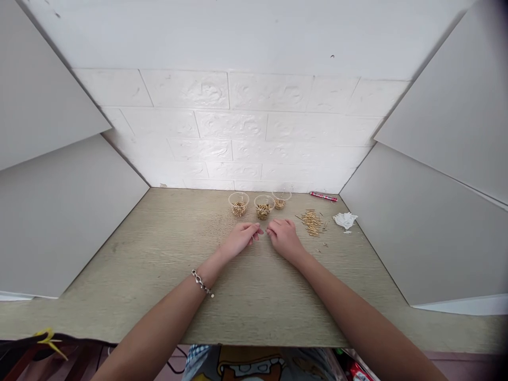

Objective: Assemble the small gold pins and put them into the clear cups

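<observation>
My left hand is over the middle of the table, thumb and fingers pinched together. Facing it, a short gap away, my right hand is closed with its fingers curled in. Anything between the fingers of either hand is too small to make out. Just beyond the hands stand three clear plastic cups: a left cup, a middle cup and a right cup, each holding small gold-coloured pieces. To the right of my right hand lies a loose pile of thin gold-coloured pins.
A red patterned stick-shaped packet lies near the back wall. Crumpled white tissue is by the right panel. Tiny brown specks are scattered left of the cups. A grey panel borders the wooden table on the left.
</observation>
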{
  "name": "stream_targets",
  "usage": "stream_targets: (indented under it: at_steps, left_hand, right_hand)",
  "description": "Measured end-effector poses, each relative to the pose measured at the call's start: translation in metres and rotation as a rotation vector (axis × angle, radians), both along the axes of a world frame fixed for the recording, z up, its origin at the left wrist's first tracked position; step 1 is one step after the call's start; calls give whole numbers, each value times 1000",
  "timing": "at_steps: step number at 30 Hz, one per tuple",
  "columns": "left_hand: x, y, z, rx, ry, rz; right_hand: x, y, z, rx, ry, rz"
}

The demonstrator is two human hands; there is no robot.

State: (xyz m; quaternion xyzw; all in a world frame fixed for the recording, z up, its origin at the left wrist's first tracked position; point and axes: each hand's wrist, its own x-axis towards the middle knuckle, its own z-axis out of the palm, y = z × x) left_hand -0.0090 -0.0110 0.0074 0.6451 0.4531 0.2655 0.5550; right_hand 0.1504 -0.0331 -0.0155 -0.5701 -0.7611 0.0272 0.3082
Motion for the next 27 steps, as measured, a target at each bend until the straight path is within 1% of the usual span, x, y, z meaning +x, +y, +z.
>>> stream_targets:
  at_steps: [2, 5, 8, 11, 15, 16, 18, 21, 23, 25, 27]
  left_hand:
    - [-1, 1, 1, 11, -8, 44]
    - [-3, 2, 2, 7, -8, 77]
    - [-2, 2, 3, 7, -4, 70]
    - [-1, 1, 3, 1, -12, 54]
    - [1, -1, 3, -15, -20, 83]
    - [1, -1, 3, -5, -14, 89]
    - [2, -1, 3, 44, -4, 83]
    - [3, -1, 2, 114, 10, 23]
    - [3, -1, 0, 135, -8, -16]
    - [4, -1, -2, 154, -50, -27]
    - [5, -1, -3, 182, -82, -11]
  right_hand:
    - [-1, -2, 0, 14, 3, -41]
    - [-3, -4, 1, 22, 37, -90]
    - [-4, -4, 1, -22, -11, -94]
    - [-5, -2, -1, -35, 5, -137]
    - [-7, -2, 1, -69, 13, -157]
    - [-8, -2, 2, -69, 47, -171]
    - [-8, -4, 6, -75, 186, -171]
    - [-8, -4, 11, -116, 481, -59]
    - [-7, -3, 10, -150, 652, 18]
    - [-7, -2, 8, -189, 765, 63]
    - [-7, -2, 6, -220, 814, 84]
